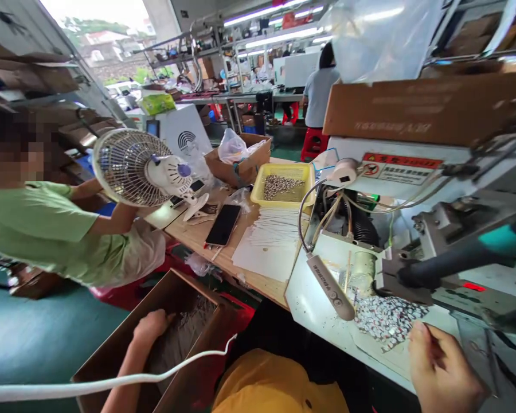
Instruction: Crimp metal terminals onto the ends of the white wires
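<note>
My left hand reaches into an open cardboard box at the lower left, beside thin pieces lying in a clear bag. Its fingers are curled, and whatever they hold is hidden. Near the machine table's front edge, my right hand is closed, thumb against the curled fingers; nothing can be made out between them. Just left of it lies a pile of small silvery pieces. A grey lamp on a bent neck hangs over the table, left of the pile.
A yellow basket of small parts stands behind a white sheet with thin wires. A phone and a fan are left of it. A white cable crosses the box. One person sits at left, another farther back.
</note>
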`<state>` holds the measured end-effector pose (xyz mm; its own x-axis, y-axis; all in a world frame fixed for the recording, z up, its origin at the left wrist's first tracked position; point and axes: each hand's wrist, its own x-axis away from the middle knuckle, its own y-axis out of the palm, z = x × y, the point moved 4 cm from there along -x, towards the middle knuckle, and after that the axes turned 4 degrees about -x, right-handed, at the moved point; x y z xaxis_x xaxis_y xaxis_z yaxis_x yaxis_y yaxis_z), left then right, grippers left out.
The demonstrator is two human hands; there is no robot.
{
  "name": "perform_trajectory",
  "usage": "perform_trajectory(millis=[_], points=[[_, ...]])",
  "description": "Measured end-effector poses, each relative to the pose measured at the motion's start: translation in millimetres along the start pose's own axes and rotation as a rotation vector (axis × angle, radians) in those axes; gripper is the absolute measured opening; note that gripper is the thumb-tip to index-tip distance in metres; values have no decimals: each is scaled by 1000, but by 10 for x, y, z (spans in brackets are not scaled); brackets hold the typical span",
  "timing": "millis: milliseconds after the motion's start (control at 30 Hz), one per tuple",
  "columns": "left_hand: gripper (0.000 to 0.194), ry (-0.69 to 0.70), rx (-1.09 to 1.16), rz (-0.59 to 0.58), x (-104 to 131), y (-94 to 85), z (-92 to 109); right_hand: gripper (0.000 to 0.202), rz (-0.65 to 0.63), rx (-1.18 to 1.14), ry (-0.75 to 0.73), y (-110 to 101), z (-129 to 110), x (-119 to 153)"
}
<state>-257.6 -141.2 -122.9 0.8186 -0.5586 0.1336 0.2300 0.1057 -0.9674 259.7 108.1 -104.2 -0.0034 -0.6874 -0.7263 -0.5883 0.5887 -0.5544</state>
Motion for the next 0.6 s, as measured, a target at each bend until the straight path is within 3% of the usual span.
perform_trajectory(millis=[67, 100, 200, 300, 367, 467, 600], points=[[26, 66, -23, 15, -212, -239, 244, 26, 8, 17, -21, 3, -42, -22], [29, 176, -8, 76, -291, -362, 478, 28, 15, 22, -29, 4, -60, -28], [35, 649, 130, 290, -395, -573, 1463, 32, 24, 15, -44, 9, -93, -33], [44, 1065, 79, 292, -472, -369, 2468, 33, 29, 7, -22, 18, -87, -25], [49, 1128, -44, 302, -603, -133, 2940, 32, 36, 7, -14, 25, -86, -24], [55, 1145, -128, 340, -780, 132, 3336, 33, 56, 9, -26, 27, -119, -46], [68, 1152, -159, 410, -871, 233, 3480, 35, 61, 13, -48, 23, -191, -99]])
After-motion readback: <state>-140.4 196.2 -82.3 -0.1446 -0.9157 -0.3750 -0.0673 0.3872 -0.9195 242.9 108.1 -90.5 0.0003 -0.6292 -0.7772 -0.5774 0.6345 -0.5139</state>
